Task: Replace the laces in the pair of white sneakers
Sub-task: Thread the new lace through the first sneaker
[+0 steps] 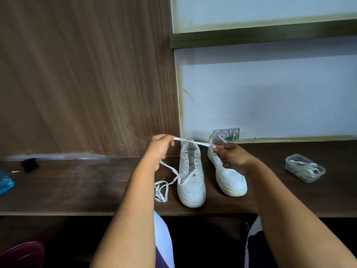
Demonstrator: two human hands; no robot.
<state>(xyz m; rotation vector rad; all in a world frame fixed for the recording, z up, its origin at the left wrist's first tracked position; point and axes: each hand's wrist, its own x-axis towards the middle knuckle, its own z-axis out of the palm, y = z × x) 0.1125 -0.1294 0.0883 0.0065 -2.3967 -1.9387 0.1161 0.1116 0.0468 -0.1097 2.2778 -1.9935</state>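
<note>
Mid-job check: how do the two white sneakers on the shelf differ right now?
The left sneaker has a lace threaded near its toe, trailing onto the shelf and stretched between both hands; the right sneaker shows no lace. The left sneaker's eyelets are in plain view; the right hand covers most of the right sneaker's. The left sneaker stands nearer the shelf's front edge. Both are white, upright, toes toward the person.

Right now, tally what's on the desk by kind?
White sneakers: 2
Lace held between left hand and right hand: 1
Clear tub holding laces: 1
Blue item at left edge: 1
Small black object: 1
Total: 6
</note>
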